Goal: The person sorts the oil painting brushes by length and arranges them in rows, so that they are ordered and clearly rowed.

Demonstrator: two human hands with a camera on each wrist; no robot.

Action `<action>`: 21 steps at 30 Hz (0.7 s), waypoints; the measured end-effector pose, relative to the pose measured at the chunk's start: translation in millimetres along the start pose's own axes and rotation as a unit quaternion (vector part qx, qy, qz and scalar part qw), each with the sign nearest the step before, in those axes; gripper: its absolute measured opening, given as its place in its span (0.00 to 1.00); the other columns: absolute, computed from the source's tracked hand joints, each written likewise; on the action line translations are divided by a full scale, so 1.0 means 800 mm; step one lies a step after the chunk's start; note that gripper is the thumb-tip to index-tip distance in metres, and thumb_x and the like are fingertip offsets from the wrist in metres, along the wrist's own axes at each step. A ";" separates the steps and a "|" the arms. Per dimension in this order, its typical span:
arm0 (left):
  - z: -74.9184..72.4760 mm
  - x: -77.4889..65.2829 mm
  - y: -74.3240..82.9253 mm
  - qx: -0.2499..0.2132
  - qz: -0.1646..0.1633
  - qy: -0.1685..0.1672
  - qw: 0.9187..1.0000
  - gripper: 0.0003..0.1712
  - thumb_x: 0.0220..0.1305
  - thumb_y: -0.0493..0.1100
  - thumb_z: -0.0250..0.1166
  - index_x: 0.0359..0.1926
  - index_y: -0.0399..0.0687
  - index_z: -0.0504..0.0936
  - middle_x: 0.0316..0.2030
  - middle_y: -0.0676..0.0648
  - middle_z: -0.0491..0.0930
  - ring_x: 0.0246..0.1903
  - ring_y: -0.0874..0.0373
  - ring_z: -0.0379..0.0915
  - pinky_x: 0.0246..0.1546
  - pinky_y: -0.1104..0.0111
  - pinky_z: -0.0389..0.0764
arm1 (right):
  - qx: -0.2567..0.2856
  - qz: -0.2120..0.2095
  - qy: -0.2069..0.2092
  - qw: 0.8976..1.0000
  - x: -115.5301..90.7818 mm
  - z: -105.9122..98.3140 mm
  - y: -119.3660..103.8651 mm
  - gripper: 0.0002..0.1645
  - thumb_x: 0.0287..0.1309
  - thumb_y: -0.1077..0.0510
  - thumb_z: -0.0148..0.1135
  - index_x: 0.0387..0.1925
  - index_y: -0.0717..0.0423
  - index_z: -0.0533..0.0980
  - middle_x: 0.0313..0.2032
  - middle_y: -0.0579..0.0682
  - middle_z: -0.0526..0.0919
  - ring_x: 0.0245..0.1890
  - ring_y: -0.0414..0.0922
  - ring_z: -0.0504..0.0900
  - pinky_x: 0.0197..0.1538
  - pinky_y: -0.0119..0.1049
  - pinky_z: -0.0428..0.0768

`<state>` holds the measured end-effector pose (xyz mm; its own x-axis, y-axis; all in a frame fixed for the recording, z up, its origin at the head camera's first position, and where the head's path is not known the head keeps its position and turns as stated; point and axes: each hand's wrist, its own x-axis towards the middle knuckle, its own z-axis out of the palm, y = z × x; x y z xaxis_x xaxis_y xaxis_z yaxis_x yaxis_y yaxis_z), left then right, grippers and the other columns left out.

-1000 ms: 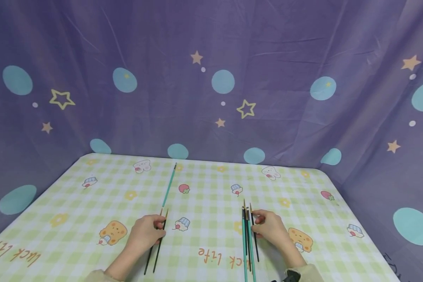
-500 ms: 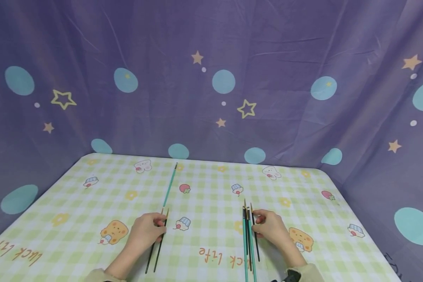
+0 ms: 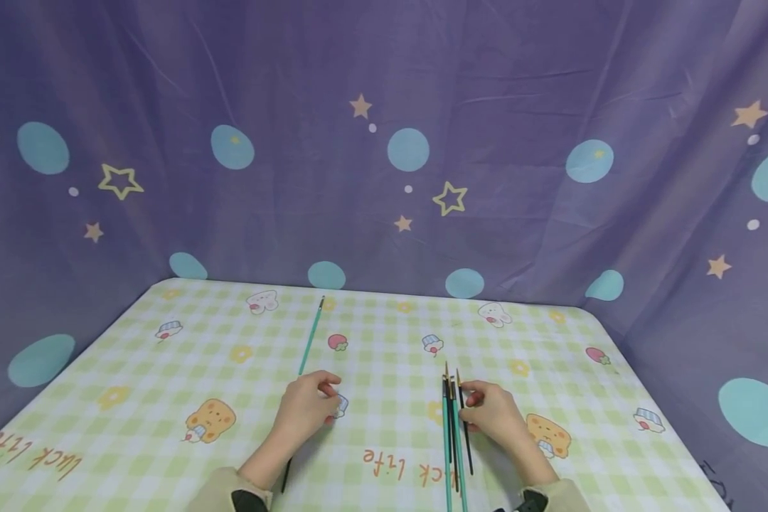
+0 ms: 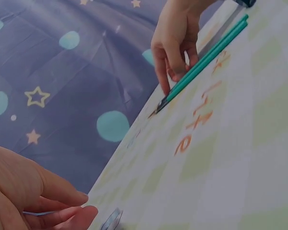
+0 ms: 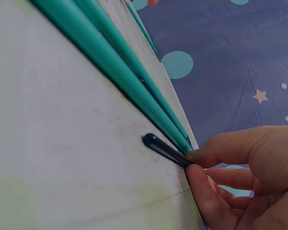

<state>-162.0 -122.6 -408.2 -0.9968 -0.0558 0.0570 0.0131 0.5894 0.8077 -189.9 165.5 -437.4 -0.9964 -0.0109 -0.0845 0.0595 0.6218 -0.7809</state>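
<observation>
The right hand (image 3: 496, 416) pinches 1 black brush (image 3: 468, 448) just beside 2 teal brushes (image 3: 459, 455) on the table (image 3: 384, 405). The left hand (image 3: 307, 409) grasps nothing, fingers loosely bent, with a lone teal brush (image 3: 311, 338) beyond it and a half-hidden brush (image 3: 286, 475) under its wrist.

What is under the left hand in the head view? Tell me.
Peeking out from beneath the left hand and wrist: part of a black brush handle and part of a printed cupcake. Whatever else lies there is covered.
</observation>
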 end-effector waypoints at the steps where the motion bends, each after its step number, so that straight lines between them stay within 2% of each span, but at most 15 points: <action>1: 0.004 0.001 0.001 0.000 0.005 -0.001 1.000 0.14 0.51 0.31 0.61 0.42 0.36 0.79 0.25 0.48 0.75 0.14 0.59 0.73 0.14 0.73 0.75 | 0.000 0.001 0.000 1.000 0.000 0.000 0.000 0.30 0.38 0.69 0.65 0.50 0.63 0.74 0.27 0.48 0.74 0.22 0.39 0.74 0.22 0.30 0.79; 5: 0.020 0.004 0.006 -0.002 0.021 -0.018 1.000 0.14 0.52 0.33 0.62 0.42 0.36 0.79 0.25 0.48 0.75 0.14 0.59 0.73 0.14 0.73 0.74 | 0.002 0.002 -0.001 1.000 -0.001 -0.001 -0.001 0.30 0.37 0.69 0.65 0.50 0.63 0.74 0.27 0.49 0.74 0.22 0.39 0.75 0.22 0.30 0.79; 12: 0.047 0.007 0.018 -0.033 0.021 -0.067 0.997 0.15 0.51 0.34 0.63 0.43 0.36 0.78 0.27 0.47 0.75 0.16 0.58 0.73 0.16 0.72 0.76 | 0.005 0.001 0.001 1.000 -0.001 -0.001 -0.001 0.30 0.38 0.69 0.65 0.50 0.63 0.74 0.27 0.48 0.74 0.20 0.39 0.75 0.22 0.30 0.79; 21: 0.078 0.011 0.032 -0.057 0.025 -0.083 0.995 0.15 0.50 0.35 0.64 0.42 0.36 0.79 0.26 0.48 0.75 0.17 0.58 0.73 0.15 0.72 0.75 | 0.008 0.002 -0.002 1.000 0.000 -0.001 0.000 0.30 0.38 0.69 0.64 0.50 0.63 0.74 0.27 0.48 0.74 0.19 0.39 0.75 0.22 0.30 0.79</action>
<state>-175.7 -57.4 -423.7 -0.9938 0.1112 0.0087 0.0627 0.4920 0.8683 -189.9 166.4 -437.0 -0.9958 -0.0111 -0.0909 0.0653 0.6091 -0.7904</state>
